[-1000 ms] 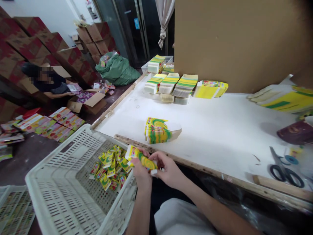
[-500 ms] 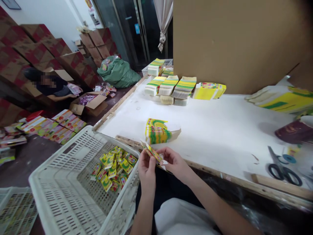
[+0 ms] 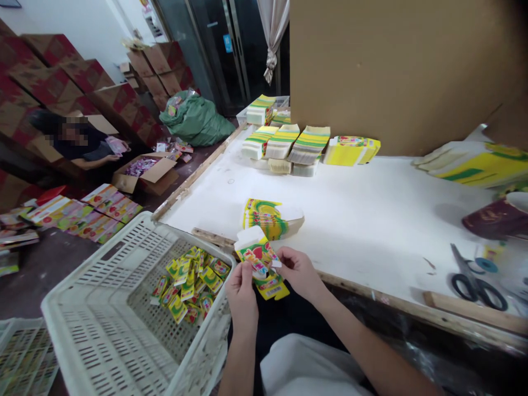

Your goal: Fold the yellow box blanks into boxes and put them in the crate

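Between my hands, over the table's front edge, is a yellow and green printed card box (image 3: 260, 263) with a white flap at its upper end and a barcode flap at its lower end. My left hand (image 3: 242, 289) pinches its left side, thumb on the printed face. My right hand (image 3: 297, 271) is closed at its right edge, by a small white flap. Just beyond lies a fanned stack of flat card boxes (image 3: 266, 217) on the white table (image 3: 350, 220). To the left, a white plastic crate (image 3: 99, 324) holds a heap of small yellow boxes (image 3: 190, 280).
Bundled card stacks (image 3: 309, 144) stand at the table's back by a brown board (image 3: 391, 71). Scissors (image 3: 474, 283), a dark red cup (image 3: 497, 220) and a wooden strip (image 3: 474, 313) lie right. A person (image 3: 82, 140) sits far left near an open carton (image 3: 144, 171).
The card box has turned from edge-on so that its printed face now shows. Both hands keep hold of it, the left slightly lower. The whole view has shifted a little.
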### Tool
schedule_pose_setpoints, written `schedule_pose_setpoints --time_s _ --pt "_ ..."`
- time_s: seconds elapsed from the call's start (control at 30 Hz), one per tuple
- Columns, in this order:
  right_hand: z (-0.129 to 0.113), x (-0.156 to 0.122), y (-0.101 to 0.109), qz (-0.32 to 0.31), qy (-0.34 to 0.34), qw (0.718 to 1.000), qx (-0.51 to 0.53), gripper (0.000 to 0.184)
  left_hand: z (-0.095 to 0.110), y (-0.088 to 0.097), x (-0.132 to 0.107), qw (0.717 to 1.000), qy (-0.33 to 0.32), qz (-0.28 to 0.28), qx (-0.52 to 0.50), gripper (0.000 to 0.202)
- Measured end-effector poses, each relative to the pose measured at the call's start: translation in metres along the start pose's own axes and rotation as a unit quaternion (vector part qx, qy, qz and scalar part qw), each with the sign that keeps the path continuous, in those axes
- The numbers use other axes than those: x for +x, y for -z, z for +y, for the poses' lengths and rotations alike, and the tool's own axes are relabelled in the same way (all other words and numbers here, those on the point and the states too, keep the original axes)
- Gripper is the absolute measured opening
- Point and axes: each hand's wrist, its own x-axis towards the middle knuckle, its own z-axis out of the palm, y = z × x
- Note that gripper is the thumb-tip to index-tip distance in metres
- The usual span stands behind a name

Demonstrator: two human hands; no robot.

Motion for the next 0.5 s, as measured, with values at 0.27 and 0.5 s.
schedule_pose_setpoints --time_s 0.27,0.5 --pt "-0.021 -0.007 0.019 -0.043 0.075 0.976 -0.2 0.021 0.032 0.004 0.002 0.992 -0.115 0.022 0.051 0.031" --pt "-0.045 -0.015 0.022 -0.088 0.287 0.819 -0.489 0.016 0.076 0.016 -0.004 0.866 -0.164 -0.223 0.416 0.085"
